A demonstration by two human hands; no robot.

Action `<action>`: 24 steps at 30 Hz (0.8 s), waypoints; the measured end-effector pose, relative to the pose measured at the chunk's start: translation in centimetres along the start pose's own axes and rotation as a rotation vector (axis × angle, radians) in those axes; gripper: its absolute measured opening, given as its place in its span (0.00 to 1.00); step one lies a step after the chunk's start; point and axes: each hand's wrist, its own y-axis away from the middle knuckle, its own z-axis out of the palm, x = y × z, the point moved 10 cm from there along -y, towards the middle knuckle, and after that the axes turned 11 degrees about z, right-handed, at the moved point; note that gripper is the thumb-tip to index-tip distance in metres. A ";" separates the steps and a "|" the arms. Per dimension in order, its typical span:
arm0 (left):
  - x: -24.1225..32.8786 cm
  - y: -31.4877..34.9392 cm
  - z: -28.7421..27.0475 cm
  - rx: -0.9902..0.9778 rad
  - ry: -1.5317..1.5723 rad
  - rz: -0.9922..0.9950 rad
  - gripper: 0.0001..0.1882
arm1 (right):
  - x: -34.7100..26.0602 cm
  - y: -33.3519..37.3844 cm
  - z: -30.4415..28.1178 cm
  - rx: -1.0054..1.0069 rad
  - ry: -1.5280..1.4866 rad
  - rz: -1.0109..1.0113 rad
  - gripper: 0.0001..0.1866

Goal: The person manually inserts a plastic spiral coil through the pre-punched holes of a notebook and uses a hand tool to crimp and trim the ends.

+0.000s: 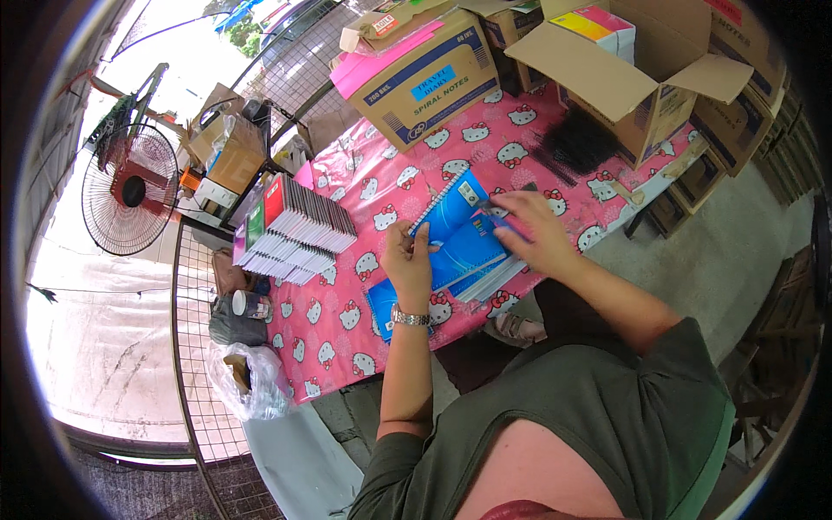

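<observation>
My left hand, with a metal wristwatch, is closed on the spiral edge of a blue spiral notebook, tilted up off the table. My right hand is at the notebook's right end, its fingers curled around something narrow and bluish-purple that I cannot make out. Beneath both hands lie more blue notebooks, one with its spiral toward the lower left. A stack of white-paged notebooks sits by the table's near edge.
A pink patterned cloth covers the table. Black plastic coils lie in a heap at the back right, beside an open carton. Stacked spiral notebooks stand at left, near a fan. A closed carton is behind.
</observation>
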 end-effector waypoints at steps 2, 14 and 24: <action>-1.2 0.0 0.0 -0.062 -0.036 -0.022 0.05 | -4.1 -0.6 1.6 -0.082 0.024 -0.095 0.25; -0.7 1.1 -0.3 0.001 0.098 -0.080 0.10 | -8.3 -0.8 5.0 -0.152 0.244 -0.200 0.25; -0.3 4.6 -8.6 0.368 -0.032 0.055 0.09 | -3.5 -1.2 3.0 -0.279 -0.058 0.095 0.21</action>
